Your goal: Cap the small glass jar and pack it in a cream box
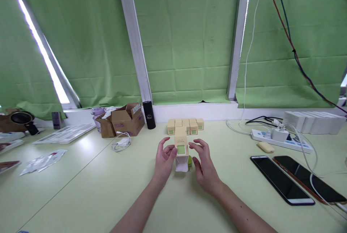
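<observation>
A small cream carton [181, 140] with a green square on its front stands in the middle, its white end flap [181, 164] hanging open toward me. My left hand [164, 159] grips the carton's left side, thumb against its front edge. Just to the right, my right hand [204, 164] has its fingers apart and curved, close to the carton and holding nothing I can see. Between the carton and my right hand is a small clear jar with a green top [190, 162], partly hidden by the carton. Several similar small cartons [193, 128] stand in a cluster behind.
A black bottle [149, 115] and an open cardboard box [128, 119] stand at the back left, with a coiled white cable [121, 142] before them. At right lie a white-edged phone [282, 179], a darker phone [309, 177], and a power strip [298, 145] with trailing cords.
</observation>
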{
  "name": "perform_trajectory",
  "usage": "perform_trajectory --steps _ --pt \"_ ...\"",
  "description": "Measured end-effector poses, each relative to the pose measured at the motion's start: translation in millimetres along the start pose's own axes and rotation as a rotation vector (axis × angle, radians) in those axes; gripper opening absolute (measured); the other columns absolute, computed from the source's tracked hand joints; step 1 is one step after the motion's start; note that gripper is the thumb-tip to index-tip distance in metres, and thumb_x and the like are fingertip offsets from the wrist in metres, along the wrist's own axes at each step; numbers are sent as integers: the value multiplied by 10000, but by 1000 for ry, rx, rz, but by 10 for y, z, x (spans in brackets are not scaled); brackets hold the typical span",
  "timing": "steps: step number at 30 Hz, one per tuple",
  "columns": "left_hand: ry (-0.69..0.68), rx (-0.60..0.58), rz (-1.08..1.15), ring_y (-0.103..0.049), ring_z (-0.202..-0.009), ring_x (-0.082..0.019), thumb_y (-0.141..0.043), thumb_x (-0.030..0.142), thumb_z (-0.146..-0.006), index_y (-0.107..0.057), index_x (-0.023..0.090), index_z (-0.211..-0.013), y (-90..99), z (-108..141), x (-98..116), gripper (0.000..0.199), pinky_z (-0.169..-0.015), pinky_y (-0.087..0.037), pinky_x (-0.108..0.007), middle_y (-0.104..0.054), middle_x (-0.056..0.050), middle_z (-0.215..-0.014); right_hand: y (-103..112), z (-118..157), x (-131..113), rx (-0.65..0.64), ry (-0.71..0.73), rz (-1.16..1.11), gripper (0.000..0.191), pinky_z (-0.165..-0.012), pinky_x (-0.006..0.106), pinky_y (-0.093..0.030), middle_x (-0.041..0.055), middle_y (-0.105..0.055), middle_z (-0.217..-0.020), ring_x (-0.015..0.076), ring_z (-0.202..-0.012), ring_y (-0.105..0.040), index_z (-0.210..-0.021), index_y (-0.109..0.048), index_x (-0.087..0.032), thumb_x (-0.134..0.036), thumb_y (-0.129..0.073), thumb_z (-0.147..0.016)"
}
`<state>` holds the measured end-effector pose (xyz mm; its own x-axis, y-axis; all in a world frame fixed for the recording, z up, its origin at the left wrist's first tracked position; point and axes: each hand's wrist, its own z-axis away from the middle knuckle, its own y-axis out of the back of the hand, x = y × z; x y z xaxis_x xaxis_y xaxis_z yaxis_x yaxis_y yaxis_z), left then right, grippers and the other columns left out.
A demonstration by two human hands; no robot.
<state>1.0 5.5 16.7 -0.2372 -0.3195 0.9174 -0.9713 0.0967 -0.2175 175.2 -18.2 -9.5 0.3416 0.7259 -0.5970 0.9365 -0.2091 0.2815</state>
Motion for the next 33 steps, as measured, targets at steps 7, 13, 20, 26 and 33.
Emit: perform_trajectory --steps 7,13,20,26,33 --pt "12 -56 -8 -731 -900 -207 -750 535 -841 -382 260 -1311 -32 35 -10 657 -787 -524 -295 -751 -64 -999 16 -8 -53 -55 -40 -49 597 -935 437 -590 120 -339 -1447 281 -1346 -496 -1372 -508 -336 -21 -388 -879" --pt "-24 -97 2 -718 -1012 -233 -726 511 -871 -390 260 -1305 -15 33 -60 603 -870 -540 -357 -666 -149 -1283 13 -4 -30 -43 -78 -144 535 -941 406 -585 117 -338 -1433 262 -1363 -465 -1326 -543 -319 -45 -376 -897" --pt "-129 -198 -50 -687 -992 -201 -661 437 -934 -456 280 -1331 19 89 -5 474 -856 -540 -338 -497 -156 -1503 6 -31 15 16 -152 -253 471 -955 406 -576 100 -347 -1449 181 -1077 -644 -1315 -552 -322 -101 -343 -954" --pt "-198 -257 -198 -655 -1128 -278 -686 381 -910 -556 284 -1372 47 146 5 490 -937 -535 -395 -389 -131 -1612 20 -41 13 11 -184 -312 388 -941 412 -586 102 -364 -1433 200 -1088 -653 -1304 -572 -325 -194 -372 -998" --pt "-243 -245 -303 -672 -1101 -272 -688 338 -909 -620 272 -1342 74 134 -47 444 -911 -558 -394 -345 -131 -1643 30 -46 -9 -4 -225 -336 347 -919 389 -588 92 -373 -1385 181 -1012 -666 -1314 -592 -331 -288 -426 -1012"
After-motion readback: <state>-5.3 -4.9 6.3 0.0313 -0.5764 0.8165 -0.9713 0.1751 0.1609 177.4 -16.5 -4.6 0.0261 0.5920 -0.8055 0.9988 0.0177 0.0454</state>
